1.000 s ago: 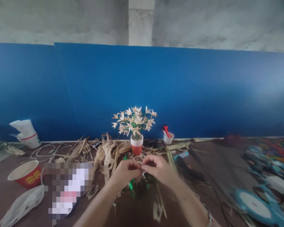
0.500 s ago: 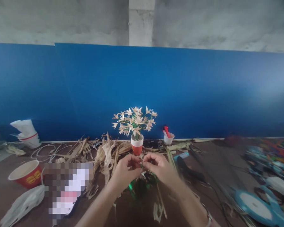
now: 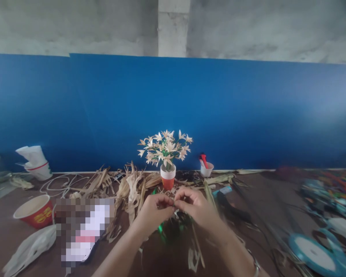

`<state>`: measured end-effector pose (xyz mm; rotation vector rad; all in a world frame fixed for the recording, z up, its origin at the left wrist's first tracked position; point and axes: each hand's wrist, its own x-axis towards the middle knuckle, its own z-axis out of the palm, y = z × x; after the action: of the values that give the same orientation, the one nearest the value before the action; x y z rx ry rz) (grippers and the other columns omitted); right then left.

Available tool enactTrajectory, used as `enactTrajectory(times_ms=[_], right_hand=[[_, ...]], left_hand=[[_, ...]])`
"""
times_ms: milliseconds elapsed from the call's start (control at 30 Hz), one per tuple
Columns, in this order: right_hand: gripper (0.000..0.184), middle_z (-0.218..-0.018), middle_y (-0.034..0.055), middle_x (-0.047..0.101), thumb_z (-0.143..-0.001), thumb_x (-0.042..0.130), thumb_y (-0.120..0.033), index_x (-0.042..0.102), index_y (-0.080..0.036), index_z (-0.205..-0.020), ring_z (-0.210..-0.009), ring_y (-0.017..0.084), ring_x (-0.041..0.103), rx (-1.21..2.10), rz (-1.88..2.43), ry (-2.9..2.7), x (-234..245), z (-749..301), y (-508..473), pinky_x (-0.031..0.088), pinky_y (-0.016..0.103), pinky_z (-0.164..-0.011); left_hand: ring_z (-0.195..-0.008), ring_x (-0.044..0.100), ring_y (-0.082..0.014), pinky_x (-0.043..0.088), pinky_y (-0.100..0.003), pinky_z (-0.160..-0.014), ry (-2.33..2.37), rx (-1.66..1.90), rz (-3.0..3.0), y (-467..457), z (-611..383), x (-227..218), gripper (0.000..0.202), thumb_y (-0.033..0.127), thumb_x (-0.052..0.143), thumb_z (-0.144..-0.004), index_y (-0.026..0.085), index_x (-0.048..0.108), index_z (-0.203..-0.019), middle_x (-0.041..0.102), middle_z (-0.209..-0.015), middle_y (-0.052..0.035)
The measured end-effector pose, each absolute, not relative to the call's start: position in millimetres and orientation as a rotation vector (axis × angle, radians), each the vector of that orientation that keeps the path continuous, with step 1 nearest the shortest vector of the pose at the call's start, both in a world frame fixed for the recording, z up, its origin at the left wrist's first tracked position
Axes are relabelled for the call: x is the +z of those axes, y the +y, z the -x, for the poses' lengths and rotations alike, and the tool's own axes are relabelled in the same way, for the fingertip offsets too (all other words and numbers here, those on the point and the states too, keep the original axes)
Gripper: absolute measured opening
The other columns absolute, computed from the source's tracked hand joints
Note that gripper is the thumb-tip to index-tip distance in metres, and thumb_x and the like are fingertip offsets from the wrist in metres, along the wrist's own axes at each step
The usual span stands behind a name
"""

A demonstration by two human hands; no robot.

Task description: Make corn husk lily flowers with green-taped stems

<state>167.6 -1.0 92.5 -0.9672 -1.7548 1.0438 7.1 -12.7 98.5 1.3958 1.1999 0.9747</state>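
Note:
My left hand and my right hand meet fingertip to fingertip above the brown table. Both are closed in a pinch on a small pale piece that I cannot make out. Green tape or ribbon hangs just below my left hand. Right behind the hands stands an orange and white pot holding a bunch of cream husk flowers. Dried corn husks lie piled to the left of the pot.
A red paper cup and a white plastic bag lie at the left. A small white cup with a red tool stands by the blue wall. A blue tape roll and coloured clutter lie at the right.
My hands have stayed pinched together and only shifted slightly; the view has drifted a little to the left.

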Motion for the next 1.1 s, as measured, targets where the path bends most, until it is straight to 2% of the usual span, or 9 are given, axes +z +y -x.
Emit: enactTrajectory(times_ms=[133, 233, 367, 433, 500, 633, 767, 933, 1100], right_hand=[[0.01, -0.069, -0.0015, 0.057, -0.075, 0.063, -0.025, 0.062, -0.017, -0.07, -0.069, 0.013, 0.051, 1.117, 0.937, -1.726, 90, -168, 0, 0.038, 0.024, -0.066], [0.012, -0.067, -0.0021, 0.057, -0.072, 0.067, -0.027, 0.062, -0.017, -0.069, -0.065, 0.011, 0.049, 1.26, 0.895, -1.647, 88, -167, 1, 0.037, 0.023, -0.062], [0.02, -0.062, -0.0018, 0.057, -0.068, 0.072, -0.032, 0.06, -0.017, -0.07, -0.06, 0.011, 0.051, 1.539, 0.817, -1.324, 83, -165, 2, 0.035, 0.023, -0.056], [0.022, -0.06, -0.0022, 0.056, -0.066, 0.075, -0.032, 0.059, -0.016, -0.069, -0.056, 0.01, 0.05, 1.626, 0.791, -1.124, 81, -163, 2, 0.031, 0.021, -0.049], [0.022, -0.057, -0.003, 0.053, -0.064, 0.076, -0.028, 0.058, -0.016, -0.066, -0.053, 0.007, 0.046, 1.703, 0.75, -0.946, 78, -161, 2, 0.026, 0.018, -0.044], [0.023, -0.059, -0.0041, 0.051, -0.06, 0.078, -0.021, 0.057, -0.015, -0.066, -0.053, 0.005, 0.044, 1.858, 0.642, -0.592, 73, -156, 3, 0.022, 0.015, -0.039], [0.021, -0.059, -0.0037, 0.051, -0.064, 0.076, -0.021, 0.057, -0.014, -0.068, -0.053, 0.006, 0.045, 1.926, 0.572, -0.448, 69, -151, 3, 0.024, 0.014, -0.038], [0.022, -0.061, -0.0039, 0.053, -0.063, 0.078, -0.021, 0.062, -0.015, -0.077, -0.052, 0.005, 0.045, 1.891, 0.647, -0.383, 63, -143, -1, 0.024, 0.015, -0.038], [0.02, -0.065, -0.0029, 0.055, -0.064, 0.074, -0.027, 0.064, -0.017, -0.078, -0.056, 0.007, 0.045, 1.784, 0.689, -0.607, 64, -138, -5, 0.027, 0.019, -0.044]], left_hand=[[-0.045, 0.038, -0.0072, 0.027, -0.021, -0.048, 1.096, 0.871, -1.245, -14, -2, 100, 0.006, 0.018, 0.067, -0.059, 0.016, 0.062, -0.059, 0.049, -0.046, 0.0059], [-0.046, 0.037, -0.0058, 0.026, -0.02, -0.048, 0.969, 0.768, -1.121, -14, 4, 98, 0.012, 0.021, 0.072, -0.058, 0.015, 0.062, -0.061, 0.05, -0.049, 0.0058], [-0.06, 0.052, -0.011, 0.038, -0.023, -0.057, 0.773, 0.768, -0.869, -8, 7, 89, 0.026, 0.039, 0.068, -0.068, 0.014, 0.064, -0.069, 0.062, -0.068, -0.0021], [-0.067, 0.056, -0.0141, 0.042, -0.026, -0.063, 0.748, 0.821, -0.758, -4, 6, 83, 0.03, 0.044, 0.066, -0.07, 0.015, 0.064, -0.074, 0.064, -0.074, -0.0038], [-0.067, 0.057, -0.0137, 0.042, -0.025, -0.063, 0.776, 0.912, -0.742, -1, 4, 78, 0.029, 0.041, 0.069, -0.068, 0.014, 0.065, -0.078, 0.065, -0.074, -0.0039], [-0.061, 0.057, -0.0115, 0.041, -0.021, -0.061, 0.78, 1.119, -0.889, 0, -2, 78, 0.023, 0.028, 0.078, -0.058, 0.014, 0.063, -0.068, 0.064, -0.065, -0.0013], [-0.066, 0.062, -0.0157, 0.047, -0.027, -0.069, 0.756, 1.225, -1.001, -9, -13, 84, 0.022, 0.03, 0.077, -0.06, 0.014, 0.063, -0.066, 0.068, -0.068, -0.0034], [-0.066, 0.062, -0.0153, 0.049, -0.026, -0.066, 0.863, 1.393, -0.987, -17, -26, 82, 0.034, 0.027, 0.078, -0.059, 0.016, 0.066, -0.089, 0.068, -0.07, -0.0012], [-0.061, 0.058, -0.0124, 0.047, -0.022, -0.059, 0.901, 1.516, -0.976, -14, -21, 79, 0.02, 0.03, 0.075, -0.062, 0.014, 0.066, -0.071, 0.064, -0.067, -0.0005]])
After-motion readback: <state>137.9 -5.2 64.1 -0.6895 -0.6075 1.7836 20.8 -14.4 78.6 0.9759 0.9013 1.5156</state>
